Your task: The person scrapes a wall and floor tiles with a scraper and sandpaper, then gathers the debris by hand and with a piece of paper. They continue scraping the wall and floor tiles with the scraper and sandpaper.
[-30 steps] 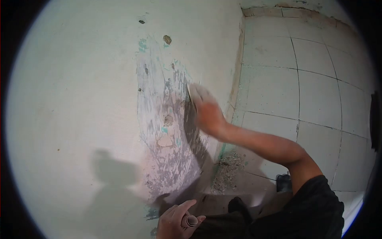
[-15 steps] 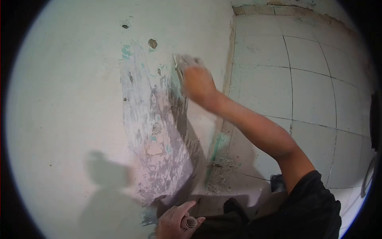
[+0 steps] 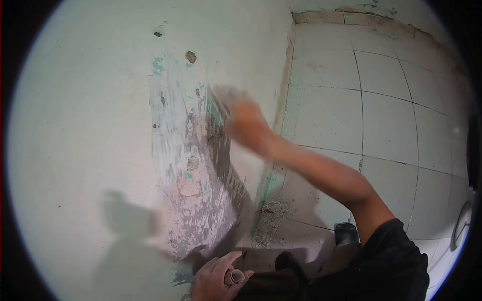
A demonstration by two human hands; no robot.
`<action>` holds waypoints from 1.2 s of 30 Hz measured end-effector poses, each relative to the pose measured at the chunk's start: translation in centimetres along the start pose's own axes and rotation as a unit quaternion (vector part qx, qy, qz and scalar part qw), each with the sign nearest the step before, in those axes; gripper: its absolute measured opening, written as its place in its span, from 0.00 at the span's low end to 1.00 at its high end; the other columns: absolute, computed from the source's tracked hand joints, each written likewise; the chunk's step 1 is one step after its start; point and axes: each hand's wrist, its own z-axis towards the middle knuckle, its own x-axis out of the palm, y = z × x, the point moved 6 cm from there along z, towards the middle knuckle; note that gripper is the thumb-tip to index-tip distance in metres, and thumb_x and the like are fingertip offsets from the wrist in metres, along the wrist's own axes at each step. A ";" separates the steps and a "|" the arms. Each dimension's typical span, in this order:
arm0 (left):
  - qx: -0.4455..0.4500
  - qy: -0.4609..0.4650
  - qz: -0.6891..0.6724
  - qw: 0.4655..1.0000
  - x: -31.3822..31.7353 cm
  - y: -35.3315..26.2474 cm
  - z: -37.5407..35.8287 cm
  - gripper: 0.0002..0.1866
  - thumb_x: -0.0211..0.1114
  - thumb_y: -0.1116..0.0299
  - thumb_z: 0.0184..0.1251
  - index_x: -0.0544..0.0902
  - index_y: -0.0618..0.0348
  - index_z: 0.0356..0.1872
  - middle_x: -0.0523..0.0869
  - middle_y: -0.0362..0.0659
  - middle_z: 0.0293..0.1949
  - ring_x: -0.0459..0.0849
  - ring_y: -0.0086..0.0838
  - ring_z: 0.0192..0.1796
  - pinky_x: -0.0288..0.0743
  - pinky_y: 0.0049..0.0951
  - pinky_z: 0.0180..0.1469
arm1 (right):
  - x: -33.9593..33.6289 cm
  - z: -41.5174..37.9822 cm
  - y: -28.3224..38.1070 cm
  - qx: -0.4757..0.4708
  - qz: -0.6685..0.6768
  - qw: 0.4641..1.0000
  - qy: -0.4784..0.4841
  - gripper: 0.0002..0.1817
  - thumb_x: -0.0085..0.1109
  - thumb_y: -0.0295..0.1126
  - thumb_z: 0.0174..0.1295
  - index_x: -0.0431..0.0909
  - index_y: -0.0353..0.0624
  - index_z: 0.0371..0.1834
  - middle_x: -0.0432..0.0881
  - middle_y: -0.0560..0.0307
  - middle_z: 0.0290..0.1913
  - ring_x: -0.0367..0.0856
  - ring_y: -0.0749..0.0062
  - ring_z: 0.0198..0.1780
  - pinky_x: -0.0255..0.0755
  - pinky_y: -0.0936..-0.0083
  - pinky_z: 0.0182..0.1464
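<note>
My right hand [image 3: 243, 118], smeared by motion, presses a thin flat piece [image 3: 217, 100] against the wall; blur hides its exact kind. Under and beside it is a long rough patch [image 3: 193, 200] with grey streaks, bits of turquoise paint and chipped spots. Low in the view, my left hand [image 3: 216, 278] is wrapped around a small rolled sheet [image 3: 234, 276] that looks like sandpaper, its open end facing up. Pale dust coats the fingers of that hand.
The pale wall [image 3: 90, 125] has several holes, including a larger chipped one [image 3: 191, 56]. Light floor tiles [image 3: 324, 115] lie to the right. Crumbled debris [image 3: 271, 215] has gathered at the wall's foot, near a dark shoe [image 3: 346, 233]. Shadows fall on the wall.
My right hand has moved a little down along the wall with the flat piece. The left hand keeps its hold on the roll, and the whole view has shifted slightly.
</note>
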 end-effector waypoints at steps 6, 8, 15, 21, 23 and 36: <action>-0.039 0.014 -0.003 0.999 -0.9 0.2 -0.7 0.24 0.72 0.61 0.54 0.77 0.59 0.51 0.79 0.47 0.29 0.76 0.42 0.29 0.72 0.36 0.36 | -1.4 2.7 -0.1 0.061 -0.010 0.995 0.076 0.36 0.50 0.17 0.40 0.67 0.35 0.61 0.72 0.42 0.58 0.69 0.46 0.59 0.64 0.62 0.61; -0.065 0.030 -0.018 0.997 -0.1 0.5 -0.8 0.24 0.72 0.61 0.54 0.78 0.58 0.51 0.80 0.48 0.29 0.77 0.42 0.29 0.72 0.36 0.36 | -1.8 2.5 -0.4 0.034 0.019 0.996 0.082 0.36 0.51 0.17 0.40 0.66 0.35 0.61 0.71 0.41 0.58 0.70 0.44 0.58 0.64 0.62 0.62; -0.044 0.015 -0.002 0.999 -0.8 0.2 -1.4 0.23 0.70 0.61 0.55 0.77 0.59 0.51 0.81 0.50 0.31 0.79 0.42 0.31 0.73 0.37 0.38 | -0.7 1.2 1.2 0.031 0.016 0.999 0.033 0.32 0.48 0.17 0.45 0.67 0.37 0.61 0.75 0.42 0.54 0.72 0.43 0.55 0.66 0.63 0.60; -0.028 -0.001 -0.003 1.000 -0.5 -0.2 -1.7 0.24 0.70 0.63 0.56 0.76 0.62 0.51 0.79 0.48 0.26 0.75 0.39 0.27 0.72 0.34 0.34 | -1.0 0.8 1.2 0.000 -0.027 0.998 0.061 0.31 0.47 0.19 0.45 0.68 0.36 0.60 0.75 0.43 0.53 0.73 0.44 0.51 0.68 0.62 0.57; -0.030 -0.011 0.003 0.999 -0.7 0.0 -1.9 0.24 0.70 0.63 0.56 0.76 0.63 0.51 0.78 0.47 0.25 0.74 0.38 0.26 0.71 0.33 0.34 | -0.3 -1.7 3.5 -0.008 -0.033 0.997 0.068 0.29 0.49 0.23 0.49 0.66 0.35 0.60 0.75 0.43 0.52 0.73 0.52 0.54 0.70 0.62 0.53; -0.078 0.017 -0.012 0.997 -1.6 -0.3 -3.0 0.26 0.69 0.57 0.57 0.77 0.62 0.52 0.80 0.50 0.32 0.76 0.38 0.30 0.72 0.34 0.35 | 2.6 -9.8 -4.6 0.012 -0.175 0.983 0.061 0.25 0.56 0.29 0.46 0.73 0.33 0.51 0.82 0.45 0.43 0.79 0.54 0.50 0.73 0.59 0.49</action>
